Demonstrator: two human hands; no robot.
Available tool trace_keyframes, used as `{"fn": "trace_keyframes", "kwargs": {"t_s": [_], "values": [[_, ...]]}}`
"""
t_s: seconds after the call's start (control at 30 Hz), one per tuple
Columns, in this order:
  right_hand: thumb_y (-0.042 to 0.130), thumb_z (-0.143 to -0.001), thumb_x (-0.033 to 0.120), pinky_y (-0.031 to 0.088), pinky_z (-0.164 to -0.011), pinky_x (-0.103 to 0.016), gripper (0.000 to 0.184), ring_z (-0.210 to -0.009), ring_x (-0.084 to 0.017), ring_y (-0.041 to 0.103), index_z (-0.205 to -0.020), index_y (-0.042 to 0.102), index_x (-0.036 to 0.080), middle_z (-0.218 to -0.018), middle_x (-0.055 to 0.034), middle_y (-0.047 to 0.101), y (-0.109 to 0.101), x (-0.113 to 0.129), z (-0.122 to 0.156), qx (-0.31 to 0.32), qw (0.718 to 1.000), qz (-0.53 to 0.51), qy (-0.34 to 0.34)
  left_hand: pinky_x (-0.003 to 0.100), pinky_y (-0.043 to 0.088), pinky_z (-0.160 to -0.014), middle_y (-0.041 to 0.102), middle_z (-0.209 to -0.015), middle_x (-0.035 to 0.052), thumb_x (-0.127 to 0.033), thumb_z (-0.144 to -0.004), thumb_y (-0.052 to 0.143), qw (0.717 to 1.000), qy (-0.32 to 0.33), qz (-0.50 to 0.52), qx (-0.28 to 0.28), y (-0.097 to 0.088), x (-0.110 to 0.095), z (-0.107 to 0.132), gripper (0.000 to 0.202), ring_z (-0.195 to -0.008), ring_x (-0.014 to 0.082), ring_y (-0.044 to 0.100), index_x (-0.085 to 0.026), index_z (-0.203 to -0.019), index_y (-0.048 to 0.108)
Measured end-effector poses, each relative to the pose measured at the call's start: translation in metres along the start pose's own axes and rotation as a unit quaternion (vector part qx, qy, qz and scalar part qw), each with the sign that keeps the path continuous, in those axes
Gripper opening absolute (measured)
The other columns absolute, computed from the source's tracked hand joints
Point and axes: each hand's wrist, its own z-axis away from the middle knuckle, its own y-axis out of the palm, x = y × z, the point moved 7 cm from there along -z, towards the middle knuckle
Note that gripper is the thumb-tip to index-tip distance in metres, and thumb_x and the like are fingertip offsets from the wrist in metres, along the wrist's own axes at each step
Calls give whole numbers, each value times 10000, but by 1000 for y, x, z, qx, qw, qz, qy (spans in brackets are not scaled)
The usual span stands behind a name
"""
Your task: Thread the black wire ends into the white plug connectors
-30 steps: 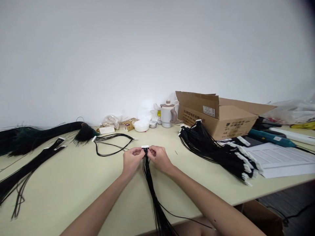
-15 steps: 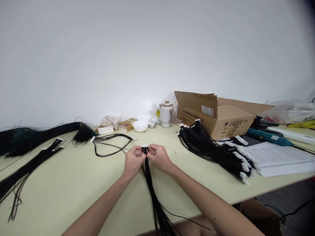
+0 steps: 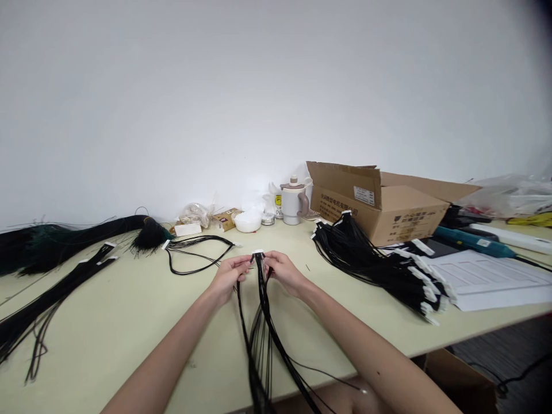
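A white connector [image 3: 257,252] with a bundle of black wires [image 3: 264,299] sits between my hands over the middle of the table. The wires hang down toward the front edge, split into strands. My left hand [image 3: 228,279] pinches some of the black wires just left of the connector. On the other side, my right hand [image 3: 285,275] is closed at the connector's right end, with wires running under its fingers. My fingertips hide the exact grip. Behind my left hand lies a looped wire harness [image 3: 190,272] with a white plug.
Finished-looking black harnesses [image 3: 371,264] with white connectors lie at right, by a cardboard box [image 3: 409,213] and paper sheets [image 3: 491,279]. More black wires [image 3: 56,282] lie at left. A mug [image 3: 292,204] and a white bowl [image 3: 247,221] stand at the wall.
My left hand has moved slightly left, away from the right hand, pulling some wires apart from the bundle. The wires below have spread into separate strands, and the connector shows more openly.
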Motion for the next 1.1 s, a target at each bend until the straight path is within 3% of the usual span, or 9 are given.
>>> {"fn": "trace_keyframes", "kwargs": {"t_s": [0.13, 0.23, 0.33, 0.47, 0.63, 0.7, 0.8, 0.97, 1.1], "values": [[513, -682, 249, 380, -543, -208, 216, -496, -60, 416, -858, 474, 130, -551, 46, 424, 4, 7, 5, 36, 996, -79, 36, 123, 209, -421, 566, -866, 64, -181, -632, 635, 997, -35, 41, 50, -7, 0, -2, 355, -534, -12, 374, -102, -977, 606], [554, -679, 257, 404, -547, -218, 312, -502, -58, 458, -944, 429, 148, -720, -13, 568, 5, 12, 8, 49, 991, -113, 44, 116, 194, -414, 558, -862, 51, -173, -626, 645, 991, -78, 29, 105, -1, 4, 5, 382, -526, -15, 378, -134, -1002, 588], [572, -705, 263, 419, -543, -217, 367, -492, -48, 477, -1016, 405, 161, -894, -60, 612, 11, 15, 12, 79, 989, -120, 42, 126, 194, -416, 545, -855, 43, -295, -648, 646, 981, -104, 18, 165, 13, 7, 16, 384, -495, -24, 344, -148, -994, 566], [575, -741, 359, 450, -560, -243, 429, -528, -65, 533, -1093, 387, 203, -1009, -58, 591, 22, 17, 17, 135, 986, -100, 21, 147, 256, -465, 525, -784, 37, -449, -671, 585, 979, -69, 17, 191, 25, 3, 24, 386, -568, 17, 419, -128, -884, 547], [608, -718, 383, 463, -569, -254, 493, -550, -62, 535, -1136, 399, 225, -1094, -65, 549, 28, 18, 19, 149, 984, -101, 5, 207, 404, -652, 527, -693, 24, -377, -657, 619, 982, -10, -33, 188, 26, -8, 23, 315, -668, 76, 510, -109, -795, 527], [630, -699, 351, 455, -572, -236, 509, -550, -46, 512, -1144, 414, 233, -1082, -55, 544, 24, 21, 18, 120, 987, -103, -8, 241, 435, -677, 534, -728, 28, -390, -666, 601, 987, -12, -5, 159, 22, -11, 20, 317, -666, 88, 534, -114, -786, 500], [656, -672, 310, 436, -549, -217, 536, -542, -40, 484, -1153, 426, 245, -934, -14, 552, 19, 22, 19, 108, 989, -104, 3, 232, 439, -564, 466, -668, -20, -402, -675, 570, 996, 17, 57, 70, 8, -20, 14, 304, -520, 51, 479, -141, -742, 429], [651, -689, 292, 406, -529, -204, 537, -526, -43, 441, -1183, 452, 228, -687, 33, 485, 34, 22, 32, 257, 961, -81, 67, 143, 189, -373, 301, -550, -62, -279, -704, 455, 971, 148, 76, -171, -42, -42, 12, 178, -390, 6, 244, -165, -659, 326], [646, -698, 288, 377, -513, -189, 448, -530, -44, 450, -1113, 528, 167, -659, 26, 475, 33, 28, 35, 294, 950, -68, 78, 168, 149, -409, 307, -541, -52, -246, -724, 427, 946, 173, 42, -272, -71, -50, 16, 116, -417, 25, 242, -167, -671, 362]]}}
